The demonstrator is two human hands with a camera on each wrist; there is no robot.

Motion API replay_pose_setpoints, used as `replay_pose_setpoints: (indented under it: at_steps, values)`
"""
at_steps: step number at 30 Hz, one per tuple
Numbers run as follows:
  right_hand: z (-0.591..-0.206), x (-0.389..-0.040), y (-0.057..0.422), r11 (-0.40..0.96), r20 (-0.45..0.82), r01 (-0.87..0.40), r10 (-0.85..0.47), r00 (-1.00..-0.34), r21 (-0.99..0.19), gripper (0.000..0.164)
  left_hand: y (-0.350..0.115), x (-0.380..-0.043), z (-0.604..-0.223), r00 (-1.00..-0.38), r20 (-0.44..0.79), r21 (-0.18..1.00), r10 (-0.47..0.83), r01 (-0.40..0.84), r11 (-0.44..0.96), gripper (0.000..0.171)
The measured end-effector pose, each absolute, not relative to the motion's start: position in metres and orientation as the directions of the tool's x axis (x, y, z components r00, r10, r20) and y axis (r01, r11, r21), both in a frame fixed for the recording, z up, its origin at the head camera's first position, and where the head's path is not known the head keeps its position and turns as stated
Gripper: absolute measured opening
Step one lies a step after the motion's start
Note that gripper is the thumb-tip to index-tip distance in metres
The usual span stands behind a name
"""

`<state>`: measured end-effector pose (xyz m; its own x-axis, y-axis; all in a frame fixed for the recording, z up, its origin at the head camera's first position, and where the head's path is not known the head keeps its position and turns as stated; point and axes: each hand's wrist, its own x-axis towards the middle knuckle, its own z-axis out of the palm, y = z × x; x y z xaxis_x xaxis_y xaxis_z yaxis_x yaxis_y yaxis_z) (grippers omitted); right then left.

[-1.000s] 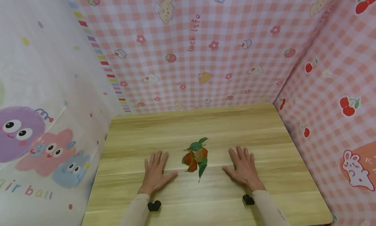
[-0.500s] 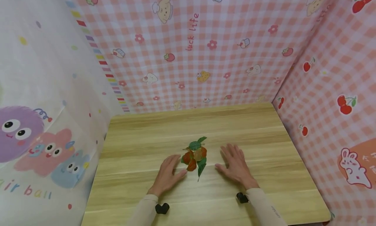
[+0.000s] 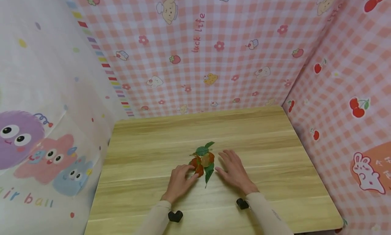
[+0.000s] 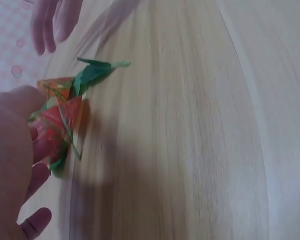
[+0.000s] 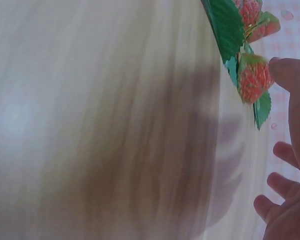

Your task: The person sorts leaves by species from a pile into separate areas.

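Observation:
A sprig [image 3: 206,160] of red-orange, lantern-shaped pods with green leaves lies in the middle of the wooden table. My left hand [image 3: 180,181] reaches its near left side, thumb and index finger on either side of a red pod [image 4: 54,120]. In the left wrist view the thumb overlaps the pods and the other fingers are loosely bent. My right hand [image 3: 233,170] hovers at the sprig's right side, fingers spread and slightly bent, holding nothing. From the right wrist, its thumb shows right beside a pod [image 5: 252,80], with the other fingers apart from the sprig.
The wood-grain table [image 3: 146,140] runs back to a pink checked cloth [image 3: 189,65]. Another checked cloth [image 3: 345,126] hangs along the right, and a white cartoon-printed sheet [image 3: 70,109] along the left. A black wrist-camera mount [image 3: 175,216] sits at the left cuff.
Both hands have moved inward from flat, spread positions on the table toward the sprig. The left hand has reached the pods and its fingers have bent; the sprig lies where it was.

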<state>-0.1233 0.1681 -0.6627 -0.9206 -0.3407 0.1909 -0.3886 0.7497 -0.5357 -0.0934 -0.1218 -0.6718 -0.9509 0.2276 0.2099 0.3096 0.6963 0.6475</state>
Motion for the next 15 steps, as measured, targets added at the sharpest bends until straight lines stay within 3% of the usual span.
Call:
replay_pose_setpoints:
  at_steps: [9,15]
  values:
    - [-0.658,-0.14,0.152,0.723,0.253,-0.49,-0.42,-0.872,-0.487,0.048,-0.112,-0.095,-0.667,-0.963,0.18,0.661,0.202,0.27,0.7,0.017]
    - [-0.657,-0.148,0.145,0.698,0.208,-0.48,-0.442,-0.873,-0.531,0.046,-0.11,-0.096,-0.667,-0.961,0.172,0.671,0.216,0.275,0.688,0.011]
